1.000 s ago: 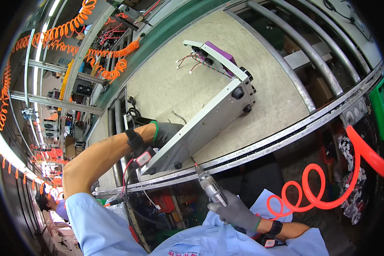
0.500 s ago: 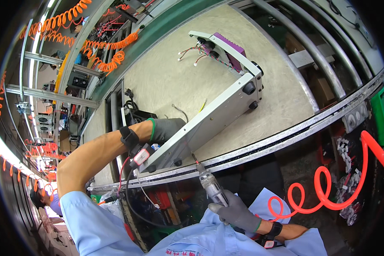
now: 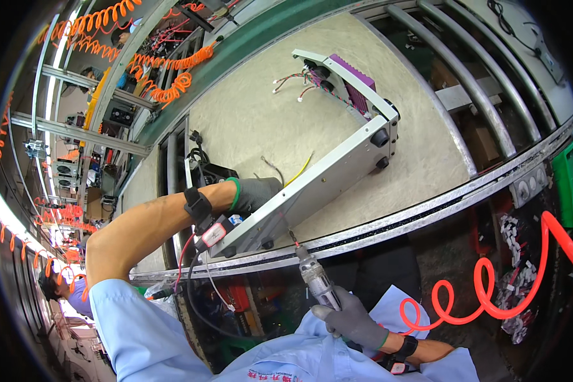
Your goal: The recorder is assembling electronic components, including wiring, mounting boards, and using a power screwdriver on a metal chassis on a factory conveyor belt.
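A white sheet-metal chassis (image 3: 328,175) stands tilted on the bench, its flat side with black rubber feet (image 3: 380,137) facing me. My left hand (image 3: 258,193), in a grey glove, reaches behind this panel; its fingers are hidden there. Near its wrist sits a black plug-like part with cables (image 3: 213,170). A yellow wire (image 3: 301,168) rises beside the hand. My gloved right hand (image 3: 355,321) is wrapped round an air screwdriver (image 3: 316,275), its bit pointing up at the panel's lower part. Whether the bit touches it I cannot tell. A purple ribbed block (image 3: 353,81) is fixed at the chassis's far end.
A pale bench top (image 3: 235,114) lies under the chassis, bordered by a metal rail (image 3: 420,197) on my side. Metal rollers (image 3: 484,86) run along the right. An orange coiled air hose (image 3: 487,299) loops at lower right; more coiled hoses (image 3: 172,86) hang at upper left.
The whole view has shifted slightly, and more of the yellow wire shows beside my left hand. Both hands keep nearly the same places, with the screwdriver still pointed at the panel.
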Action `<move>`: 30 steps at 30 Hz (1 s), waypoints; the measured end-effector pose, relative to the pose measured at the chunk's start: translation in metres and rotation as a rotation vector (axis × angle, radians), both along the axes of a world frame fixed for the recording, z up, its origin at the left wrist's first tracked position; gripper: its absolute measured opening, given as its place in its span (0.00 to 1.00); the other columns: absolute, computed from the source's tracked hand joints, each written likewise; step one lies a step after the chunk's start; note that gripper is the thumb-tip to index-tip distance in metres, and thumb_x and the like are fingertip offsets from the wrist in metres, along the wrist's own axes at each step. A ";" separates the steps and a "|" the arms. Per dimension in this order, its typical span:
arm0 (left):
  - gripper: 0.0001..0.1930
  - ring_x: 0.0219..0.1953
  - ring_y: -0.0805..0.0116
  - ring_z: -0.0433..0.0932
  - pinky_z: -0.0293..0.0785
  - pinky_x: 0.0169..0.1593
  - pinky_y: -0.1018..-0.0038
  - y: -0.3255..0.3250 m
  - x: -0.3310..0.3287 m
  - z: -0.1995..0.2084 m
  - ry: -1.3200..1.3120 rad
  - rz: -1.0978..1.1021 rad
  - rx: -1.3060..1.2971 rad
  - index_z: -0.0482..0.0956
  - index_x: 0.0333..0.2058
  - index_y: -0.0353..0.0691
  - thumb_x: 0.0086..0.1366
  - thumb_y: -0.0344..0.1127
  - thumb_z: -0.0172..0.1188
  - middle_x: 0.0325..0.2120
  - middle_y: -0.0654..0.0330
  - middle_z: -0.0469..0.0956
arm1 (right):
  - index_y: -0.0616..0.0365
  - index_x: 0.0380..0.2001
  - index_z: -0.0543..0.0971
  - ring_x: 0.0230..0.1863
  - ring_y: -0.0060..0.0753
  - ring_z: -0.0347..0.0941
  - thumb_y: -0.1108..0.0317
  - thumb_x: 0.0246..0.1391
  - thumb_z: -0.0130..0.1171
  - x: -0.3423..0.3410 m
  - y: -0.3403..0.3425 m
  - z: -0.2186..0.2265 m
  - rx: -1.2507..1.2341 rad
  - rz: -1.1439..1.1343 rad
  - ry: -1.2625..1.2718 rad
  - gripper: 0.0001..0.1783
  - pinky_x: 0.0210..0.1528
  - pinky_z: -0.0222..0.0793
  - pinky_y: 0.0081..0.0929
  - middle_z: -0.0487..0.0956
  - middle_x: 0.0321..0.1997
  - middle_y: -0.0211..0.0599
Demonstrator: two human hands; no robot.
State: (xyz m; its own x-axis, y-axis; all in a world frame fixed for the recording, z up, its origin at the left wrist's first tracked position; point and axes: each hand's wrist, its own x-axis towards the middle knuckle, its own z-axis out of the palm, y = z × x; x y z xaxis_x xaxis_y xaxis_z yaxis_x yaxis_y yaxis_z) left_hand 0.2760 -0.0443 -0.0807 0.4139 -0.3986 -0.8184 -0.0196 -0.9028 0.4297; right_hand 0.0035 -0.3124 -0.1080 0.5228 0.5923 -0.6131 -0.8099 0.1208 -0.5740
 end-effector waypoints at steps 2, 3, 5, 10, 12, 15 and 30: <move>0.27 0.31 0.66 0.79 0.77 0.37 0.62 -0.003 -0.001 0.003 -0.040 -0.039 0.031 0.80 0.42 0.20 0.55 0.43 0.66 0.30 0.48 0.85 | 0.59 0.59 0.70 0.22 0.17 0.71 0.56 0.62 0.67 0.000 -0.001 -0.001 0.014 0.018 0.024 0.29 0.21 0.70 0.21 0.74 0.33 0.30; 0.27 0.32 0.65 0.79 0.77 0.39 0.62 -0.003 -0.002 0.006 -0.043 -0.037 0.055 0.80 0.43 0.21 0.56 0.43 0.66 0.31 0.48 0.85 | 0.59 0.59 0.70 0.22 0.17 0.71 0.56 0.62 0.67 0.001 -0.001 -0.001 0.029 0.005 0.012 0.29 0.21 0.70 0.21 0.74 0.32 0.30; 0.26 0.35 0.64 0.81 0.77 0.42 0.61 -0.003 -0.003 0.011 -0.042 -0.055 0.021 0.81 0.45 0.22 0.56 0.43 0.65 0.35 0.47 0.86 | 0.59 0.58 0.70 0.22 0.16 0.71 0.56 0.62 0.67 0.001 -0.001 -0.002 0.012 0.022 0.024 0.28 0.21 0.70 0.21 0.74 0.32 0.29; 0.29 0.38 0.65 0.81 0.77 0.44 0.63 -0.010 -0.004 0.013 0.045 0.075 0.148 0.80 0.51 0.25 0.56 0.42 0.65 0.40 0.47 0.86 | 0.59 0.57 0.71 0.21 0.16 0.71 0.57 0.62 0.68 0.000 -0.001 -0.003 0.003 0.015 0.007 0.27 0.21 0.70 0.21 0.74 0.30 0.29; 0.29 0.37 0.66 0.80 0.78 0.43 0.64 -0.016 -0.005 0.016 0.080 0.160 0.159 0.80 0.52 0.25 0.56 0.41 0.65 0.41 0.49 0.85 | 0.59 0.56 0.72 0.21 0.17 0.72 0.56 0.62 0.68 0.000 -0.002 -0.004 -0.016 0.013 -0.022 0.27 0.21 0.70 0.21 0.74 0.30 0.29; 0.23 0.44 0.77 0.79 0.79 0.49 0.72 -0.022 -0.005 0.022 0.147 0.098 0.350 0.80 0.58 0.32 0.69 0.38 0.66 0.46 0.61 0.85 | 0.59 0.54 0.73 0.22 0.17 0.72 0.54 0.62 0.67 0.004 -0.004 -0.003 -0.046 0.030 -0.097 0.26 0.21 0.71 0.21 0.74 0.30 0.29; 0.24 0.39 0.72 0.78 0.79 0.43 0.70 0.026 0.003 -0.032 0.124 -0.026 0.043 0.81 0.52 0.28 0.58 0.33 0.69 0.41 0.59 0.85 | 0.61 0.56 0.70 0.24 0.17 0.72 0.51 0.62 0.65 0.006 -0.005 -0.005 0.014 0.101 -0.061 0.30 0.23 0.71 0.21 0.73 0.32 0.30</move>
State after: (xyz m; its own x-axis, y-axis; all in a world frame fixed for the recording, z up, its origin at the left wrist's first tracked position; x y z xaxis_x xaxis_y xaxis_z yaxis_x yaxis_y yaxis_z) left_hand 0.2789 -0.0180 -0.1126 0.2983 -0.3712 -0.8793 0.0075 -0.9204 0.3910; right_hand 0.0090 -0.3171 -0.1135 0.4963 0.6519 -0.5733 -0.7819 0.0486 -0.6215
